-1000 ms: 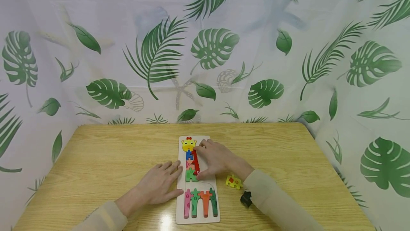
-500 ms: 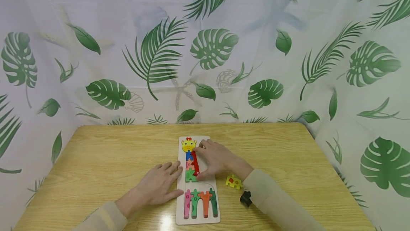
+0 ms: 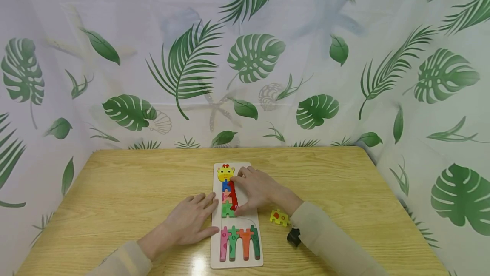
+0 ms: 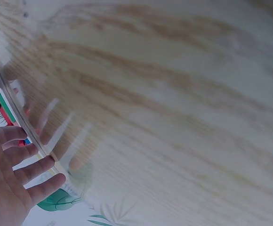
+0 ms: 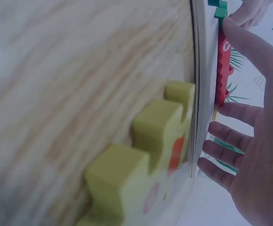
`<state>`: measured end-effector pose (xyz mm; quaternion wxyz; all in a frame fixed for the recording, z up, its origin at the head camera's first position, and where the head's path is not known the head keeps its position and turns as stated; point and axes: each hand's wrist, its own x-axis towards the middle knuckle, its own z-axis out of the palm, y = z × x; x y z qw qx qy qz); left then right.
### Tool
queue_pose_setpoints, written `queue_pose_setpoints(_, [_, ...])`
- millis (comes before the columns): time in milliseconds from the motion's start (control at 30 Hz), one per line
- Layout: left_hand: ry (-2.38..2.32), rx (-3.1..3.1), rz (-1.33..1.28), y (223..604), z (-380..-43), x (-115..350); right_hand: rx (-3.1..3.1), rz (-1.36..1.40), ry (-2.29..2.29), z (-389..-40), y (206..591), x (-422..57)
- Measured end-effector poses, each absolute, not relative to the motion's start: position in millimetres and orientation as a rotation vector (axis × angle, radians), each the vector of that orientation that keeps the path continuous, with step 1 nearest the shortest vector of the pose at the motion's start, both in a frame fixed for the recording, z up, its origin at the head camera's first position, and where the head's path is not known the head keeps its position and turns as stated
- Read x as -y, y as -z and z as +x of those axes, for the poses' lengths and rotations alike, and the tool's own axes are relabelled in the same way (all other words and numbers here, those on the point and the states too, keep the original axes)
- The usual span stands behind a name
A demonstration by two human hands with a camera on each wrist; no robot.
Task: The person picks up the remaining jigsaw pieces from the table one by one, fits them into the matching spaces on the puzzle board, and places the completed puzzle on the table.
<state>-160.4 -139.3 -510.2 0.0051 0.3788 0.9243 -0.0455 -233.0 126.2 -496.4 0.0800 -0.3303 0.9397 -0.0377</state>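
Note:
My right hand (image 3: 258,187) pinches a long red puzzle piece (image 3: 233,195) lengthwise, thumb at its near end and index finger at its far end. The piece lies along the right side of the blue (image 3: 226,186), salmon (image 3: 226,197) and green (image 3: 227,210) neck pieces of a giraffe puzzle. In the right wrist view the red piece (image 5: 223,70) shows edge-on close over the board. My left hand (image 3: 191,220) lies with fingers spread, fingertips and thumb at the left edge of the white puzzle board (image 3: 238,254). A yellow giraffe head (image 3: 226,173) sits at the top.
A loose yellow puzzle piece (image 3: 279,217) lies on the wooden table (image 3: 153,169), right of the board near my right forearm. Pink (image 3: 223,244), green and orange (image 3: 246,244) leg pieces stand along the board's lower part. A leaf-print cloth (image 3: 268,118) hangs behind the table.
The red piece has shifted slightly to the left, toward the neck pieces, between the right thumb and index finger. The left hand has stayed in place.

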Motion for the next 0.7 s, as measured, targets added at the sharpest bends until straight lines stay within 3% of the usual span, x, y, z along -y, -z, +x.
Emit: queue_pose_setpoints(700, [0.124, -2.885, 1.171, 509.1, -159.2, 138.9, -2.792, -0.985, 0.142, -230.3, 492.1, -127.9])
